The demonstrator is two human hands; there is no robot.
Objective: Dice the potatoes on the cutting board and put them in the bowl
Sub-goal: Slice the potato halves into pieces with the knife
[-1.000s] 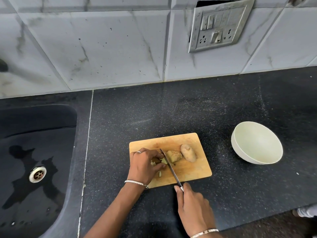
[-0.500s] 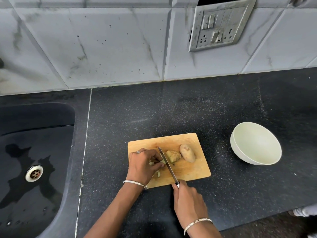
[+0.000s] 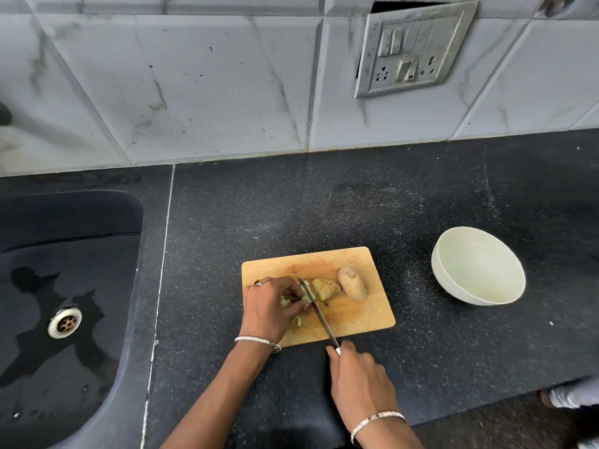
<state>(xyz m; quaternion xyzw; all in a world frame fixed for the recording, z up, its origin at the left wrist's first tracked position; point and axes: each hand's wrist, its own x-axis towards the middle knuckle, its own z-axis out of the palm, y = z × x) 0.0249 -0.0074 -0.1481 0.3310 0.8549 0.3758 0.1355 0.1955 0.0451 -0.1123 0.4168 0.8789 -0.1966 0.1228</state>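
A wooden cutting board [image 3: 353, 319] lies on the black counter. On it sit a whole potato [image 3: 352, 283] and, to its left, a cut potato half [image 3: 325, 289]. My left hand [image 3: 270, 307] curls over small potato pieces [image 3: 298, 321] at the board's left side and pins them against the blade. My right hand [image 3: 359, 379] grips the handle of a knife [image 3: 319, 314], whose blade runs diagonally across the board with its tip by my left fingers. The white bowl [image 3: 478, 270] stands to the right of the board, with nothing in it.
A black sink [image 3: 64, 286] with a metal drain [image 3: 64, 322] and wet patches lies at the left. A tiled wall with a switch panel [image 3: 411, 48] rises behind the counter. The counter's front edge runs at the lower right.
The knife blade has shifted slightly along the potato pieces while my left hand stays over them. The whole potato and the bowl have not moved.
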